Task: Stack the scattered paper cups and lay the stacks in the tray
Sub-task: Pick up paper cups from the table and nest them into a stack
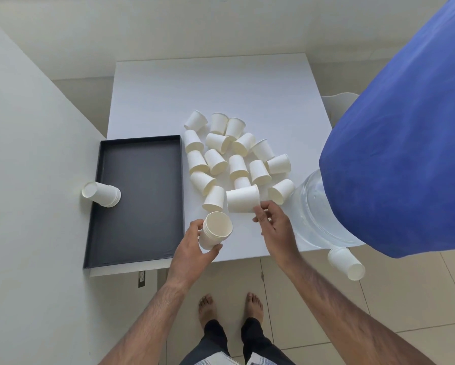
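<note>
Left hand: your left hand (192, 248) is curled around a short stack of cups (215, 230), its mouth tilted up toward you, held above the near edge of the bench (221, 85).
Left grip: closed on the stack, thumb on the near side, fingers behind it.
Right hand: your right hand (273, 219) reaches into the near end of the pile; its fingertips (258, 209) touch the rim end of a cup lying on its side (242, 198).
Right grip: narrow, fingers bent at the cup's edge; you do not yet have the cup lifted, and whether it is pinched cannot be told.
Loose cups: the scattered cups (234, 154) lie tipped in a heap on the bench, just right of the tray, many touching one another.
Tray: the dark tray (142, 164) sits at the left near corner of the bench, its floor bare apart from one stack.
Finished stack: a stack on its side (102, 193) lies across the tray's left rim, base pointing out past it.
Stray cup: one cup (346, 263) shows beyond the bench's right near corner.
Right side: a clear container (315, 214) stands at the bench's right edge, partly under a blue cloth (405, 140).
Floor: your bare feet stand on pale tiles.
</note>
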A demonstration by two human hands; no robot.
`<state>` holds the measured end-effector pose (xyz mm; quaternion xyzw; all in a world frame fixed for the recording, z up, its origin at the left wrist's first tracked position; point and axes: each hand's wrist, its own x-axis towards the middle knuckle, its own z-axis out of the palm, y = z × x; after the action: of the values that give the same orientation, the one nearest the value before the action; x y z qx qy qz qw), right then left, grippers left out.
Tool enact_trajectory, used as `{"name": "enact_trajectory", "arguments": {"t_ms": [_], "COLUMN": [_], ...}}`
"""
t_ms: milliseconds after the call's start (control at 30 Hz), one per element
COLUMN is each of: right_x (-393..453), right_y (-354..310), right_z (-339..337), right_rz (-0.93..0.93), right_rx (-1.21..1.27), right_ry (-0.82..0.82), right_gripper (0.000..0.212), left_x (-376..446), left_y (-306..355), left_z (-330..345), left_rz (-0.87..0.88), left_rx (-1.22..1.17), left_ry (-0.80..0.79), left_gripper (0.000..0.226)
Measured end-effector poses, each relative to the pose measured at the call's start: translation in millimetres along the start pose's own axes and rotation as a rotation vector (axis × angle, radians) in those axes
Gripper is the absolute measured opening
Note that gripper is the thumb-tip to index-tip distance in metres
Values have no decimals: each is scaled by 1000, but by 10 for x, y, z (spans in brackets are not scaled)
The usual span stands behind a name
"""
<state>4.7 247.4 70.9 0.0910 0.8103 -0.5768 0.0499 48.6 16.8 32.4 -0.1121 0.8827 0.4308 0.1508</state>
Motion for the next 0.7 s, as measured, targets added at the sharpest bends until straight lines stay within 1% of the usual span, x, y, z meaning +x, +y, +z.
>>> {"name": "enact_trajectory", "arguments": {"t_ms": [133, 200, 300, 367, 533, 700], "right_x": [-65, -104, -167, -187, -202, -239], "right_y": [-114, -143, -157, -170, -185, -155], "right_z": [30, 48, 67, 75, 156, 236], "right_rz": [-236, -343, -458, -515, -599, -543], "right_rx": [-109, -211, -393, -440, -511, -528], "right_ry": [-51, -63, -27, -22, -110, -226], "right_gripper": [16, 23, 30, 31, 21, 19], "left_x": [-20, -28, -38, -43, -36, -16], "left_y": [-39, -61, -85, -84, -64, 2], "left_z": [-11, -24, -40, -50, -60, -61], "left_rz": [9, 1, 5, 8, 22, 46], "left_rx": [17, 14, 11, 6, 11, 12], "left_ry": [14, 20, 24, 22, 19, 15], "left_gripper": [67, 68, 69, 70, 73, 70]}}
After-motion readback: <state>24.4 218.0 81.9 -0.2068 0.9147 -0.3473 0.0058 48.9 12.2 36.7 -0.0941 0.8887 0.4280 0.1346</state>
